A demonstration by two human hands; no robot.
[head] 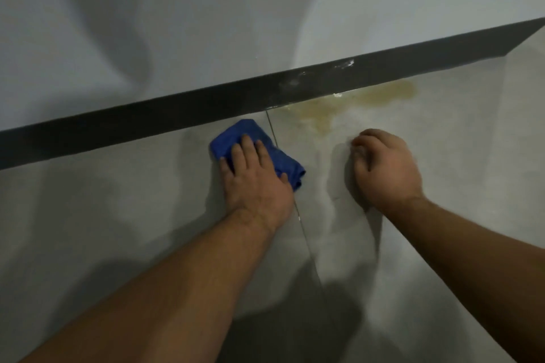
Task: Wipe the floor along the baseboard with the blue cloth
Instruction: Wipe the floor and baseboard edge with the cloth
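Left forearm (165, 289) nearest. Left hand (256, 177): fingers (246, 147) straight, slightly spread, pressing blue cloth (233, 135) onto floor tile (118, 200), just beside dark baseboard (147, 121). Right hand (386, 165) fingers curled, holding nothing. Likely mid-wipe; next move calls for sliding cloth right over yellowish stain (339, 106).

— Where do we have the blue cloth (236, 134)?
— Under our left hand (256, 177), flat fingers (249, 144) pressing it to the floor (118, 215) just beside the dark baseboard (147, 124).
— And our right hand (386, 168)?
— Curled, holding nothing, near a yellowish stain (339, 106).
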